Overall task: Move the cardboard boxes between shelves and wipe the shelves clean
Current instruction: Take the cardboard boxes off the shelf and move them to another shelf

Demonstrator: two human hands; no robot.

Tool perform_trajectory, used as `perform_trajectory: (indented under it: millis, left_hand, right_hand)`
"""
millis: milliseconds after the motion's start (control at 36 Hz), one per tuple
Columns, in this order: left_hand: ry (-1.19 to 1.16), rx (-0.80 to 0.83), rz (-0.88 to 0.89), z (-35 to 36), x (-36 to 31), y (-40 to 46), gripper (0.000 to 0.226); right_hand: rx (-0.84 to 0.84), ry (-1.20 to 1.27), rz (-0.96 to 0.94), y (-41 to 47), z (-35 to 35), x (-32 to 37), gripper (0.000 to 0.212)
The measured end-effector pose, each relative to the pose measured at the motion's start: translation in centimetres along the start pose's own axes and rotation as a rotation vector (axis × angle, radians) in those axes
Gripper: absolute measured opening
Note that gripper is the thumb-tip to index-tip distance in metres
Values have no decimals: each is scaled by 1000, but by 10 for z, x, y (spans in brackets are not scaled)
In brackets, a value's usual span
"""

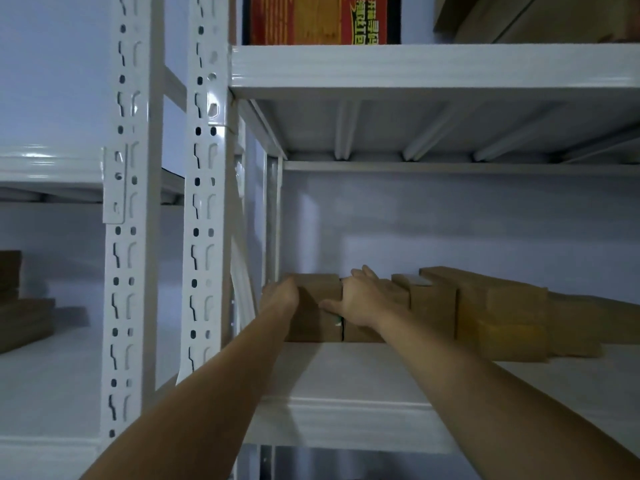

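A row of brown cardboard boxes stands at the back of the white metal shelf [363, 372]. The leftmost box [320, 289] sits between my two hands. My left hand [278, 294] grips its left side, fingers curled round the far edge. My right hand [362, 301] lies over its right top corner, thumb on the front face and fingers reaching over the neighbouring box [433, 306]. Further right lie a larger box [502, 306] and a yellowish one [512, 342].
White slotted uprights [204, 237] stand left of the shelf bay. The shelf above [433, 67] carries a red and orange printed carton [322, 19] and a brown box [540, 15]. On the left rack, flat cardboard pieces [24, 320] are stacked.
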State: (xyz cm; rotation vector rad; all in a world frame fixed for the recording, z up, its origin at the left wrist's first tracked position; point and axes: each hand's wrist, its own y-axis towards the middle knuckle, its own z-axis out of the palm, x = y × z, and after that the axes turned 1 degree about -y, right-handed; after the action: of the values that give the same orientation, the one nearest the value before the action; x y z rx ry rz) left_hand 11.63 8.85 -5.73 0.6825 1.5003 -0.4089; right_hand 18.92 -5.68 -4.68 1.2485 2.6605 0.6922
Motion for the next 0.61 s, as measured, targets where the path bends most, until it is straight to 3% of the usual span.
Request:
perform_trajectory:
  millis: [194, 361, 444, 528, 611]
  left_hand:
    - [-51, -22, 24, 0, 6, -3, 47]
    - [-122, -93, 136, -1, -18, -20, 47]
    - [-210, -98, 196, -5, -36, -37, 48]
    - [-256, -85, 265, -10, -50, -54, 49]
    - [-229, -64, 333, -9, -57, -77, 55]
  right_hand:
    - [-117, 156, -12, 4, 11, 1, 42]
    - [-272, 645, -36, -10, -10, 9, 19]
    - [-283, 1002, -24, -16, -23, 11, 42]
    - [-318, 1262, 40, -22, -39, 12, 23]
    - [-300, 1449, 136, -32, -54, 9, 39]
